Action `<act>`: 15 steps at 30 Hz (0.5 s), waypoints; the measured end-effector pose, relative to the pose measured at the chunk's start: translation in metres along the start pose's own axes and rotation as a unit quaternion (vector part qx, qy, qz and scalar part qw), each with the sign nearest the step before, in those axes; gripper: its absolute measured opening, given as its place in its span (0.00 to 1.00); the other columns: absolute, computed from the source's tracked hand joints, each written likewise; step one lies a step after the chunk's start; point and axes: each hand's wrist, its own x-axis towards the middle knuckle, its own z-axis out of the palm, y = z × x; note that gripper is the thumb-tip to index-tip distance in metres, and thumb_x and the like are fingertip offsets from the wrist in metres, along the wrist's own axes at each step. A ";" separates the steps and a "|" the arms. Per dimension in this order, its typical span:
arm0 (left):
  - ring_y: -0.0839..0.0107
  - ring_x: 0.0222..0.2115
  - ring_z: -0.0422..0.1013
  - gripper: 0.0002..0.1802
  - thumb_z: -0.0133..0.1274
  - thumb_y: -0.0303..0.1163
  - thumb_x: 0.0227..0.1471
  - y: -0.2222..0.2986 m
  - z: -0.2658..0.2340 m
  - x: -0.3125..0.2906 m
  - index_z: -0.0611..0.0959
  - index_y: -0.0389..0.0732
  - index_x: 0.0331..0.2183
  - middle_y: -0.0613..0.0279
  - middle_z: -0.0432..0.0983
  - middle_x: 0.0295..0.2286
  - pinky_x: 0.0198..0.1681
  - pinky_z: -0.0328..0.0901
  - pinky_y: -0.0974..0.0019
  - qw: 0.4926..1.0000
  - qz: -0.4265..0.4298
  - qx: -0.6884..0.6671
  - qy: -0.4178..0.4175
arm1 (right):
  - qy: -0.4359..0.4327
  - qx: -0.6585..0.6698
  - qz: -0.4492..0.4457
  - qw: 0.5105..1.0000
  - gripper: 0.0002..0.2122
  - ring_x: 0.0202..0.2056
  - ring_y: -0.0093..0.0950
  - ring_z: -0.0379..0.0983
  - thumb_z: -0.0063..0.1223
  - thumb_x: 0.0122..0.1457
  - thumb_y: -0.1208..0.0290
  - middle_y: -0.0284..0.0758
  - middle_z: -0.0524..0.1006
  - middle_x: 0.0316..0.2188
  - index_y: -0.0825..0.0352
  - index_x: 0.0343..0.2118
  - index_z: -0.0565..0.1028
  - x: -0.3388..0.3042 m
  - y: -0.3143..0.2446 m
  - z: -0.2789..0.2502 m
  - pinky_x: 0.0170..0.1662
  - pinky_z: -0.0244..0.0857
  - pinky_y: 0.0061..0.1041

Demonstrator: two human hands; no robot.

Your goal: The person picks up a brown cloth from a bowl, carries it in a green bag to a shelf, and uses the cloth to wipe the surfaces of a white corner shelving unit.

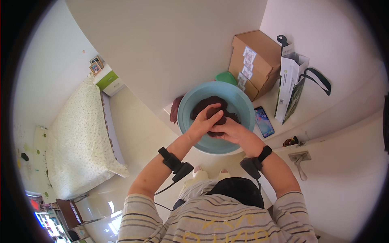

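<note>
Two hands at work in the middle of a pale-blue basin [214, 89]: the left hand [202, 122] comes in from 7 o'clock, the right hand [230, 130] from 5, pressed close tgthr, fingers bent round a wad of dark brown cloth [202, 106]. Grip's firm on both sides, AFAICT; some right fingertips are hidden. Rest of the cloth lies loose in the basin, approx 11 round to 3. Water level? Can't tell.

Now the risks. Phone [264, 122] sits face up on the white table [270, 102] at 3 o'clock, just beside the rim: a splash or a flung cloth end could wet it, an elbow swing could knock it. Cardboard boxes [257, 60] at 1 o'clock and a paper bag [288, 81] at 2 would prob. soak up any spill. Basin looks to overhang the table's near edge at 6, tho fisheye bend makes that unsure; a hard downward push there might tip it. Dark-red cloth [175, 110] at 9, partly behind the rim, could get nudged off. And the wrist units, left one [175, 164] at 7, right one [253, 164] at 5, hang low: dip the forearms too far & they'd get wet, cables incl.
</note>
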 end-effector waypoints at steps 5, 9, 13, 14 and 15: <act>0.59 0.37 0.70 0.19 0.56 0.41 0.51 -0.042 -0.013 0.019 0.77 0.39 0.41 0.50 0.74 0.39 0.48 0.62 0.59 0.975 0.060 0.206 0.054 | 0.053 -0.141 0.008 0.989 0.17 0.27 0.21 0.69 0.59 0.46 0.81 0.29 0.72 0.30 0.62 0.40 0.70 0.007 0.003 0.009 0.26 0.62 0.20; 0.71 0.31 0.72 0.14 0.54 0.36 0.53 -0.064 -0.016 0.027 0.76 0.34 0.36 0.55 0.76 0.27 0.38 0.66 0.66 0.948 0.120 0.277 0.102 | 0.098 -0.204 -0.014 0.974 0.24 0.36 0.23 0.72 0.61 0.45 0.80 0.30 0.74 0.39 0.62 0.48 0.69 0.014 0.013 0.013 0.32 0.67 0.24; 0.63 0.29 0.73 0.14 0.53 0.35 0.53 -0.062 -0.010 0.026 0.75 0.33 0.35 0.50 0.76 0.26 0.37 0.66 0.63 0.931 0.132 0.313 0.134 | 0.166 -0.298 -0.006 0.940 0.23 0.33 0.21 0.72 0.65 0.43 0.74 0.30 0.75 0.36 0.64 0.45 0.71 0.021 0.021 0.010 0.33 0.67 0.23; 0.58 0.29 0.73 0.14 0.53 0.35 0.53 -0.060 -0.007 0.025 0.75 0.33 0.34 0.47 0.75 0.26 0.37 0.66 0.60 0.933 0.121 0.304 0.149 | 0.172 -0.332 -0.012 0.927 0.23 0.32 0.21 0.73 0.65 0.43 0.72 0.30 0.76 0.34 0.65 0.44 0.72 0.022 0.022 0.008 0.33 0.67 0.22; 0.53 0.29 0.73 0.13 0.52 0.35 0.53 -0.056 -0.006 0.023 0.75 0.33 0.33 0.45 0.75 0.26 0.36 0.66 0.58 0.935 0.109 0.296 0.165 | 0.171 -0.331 -0.011 0.928 0.23 0.32 0.21 0.73 0.65 0.43 0.72 0.30 0.76 0.34 0.65 0.44 0.72 0.024 0.023 0.010 0.33 0.67 0.22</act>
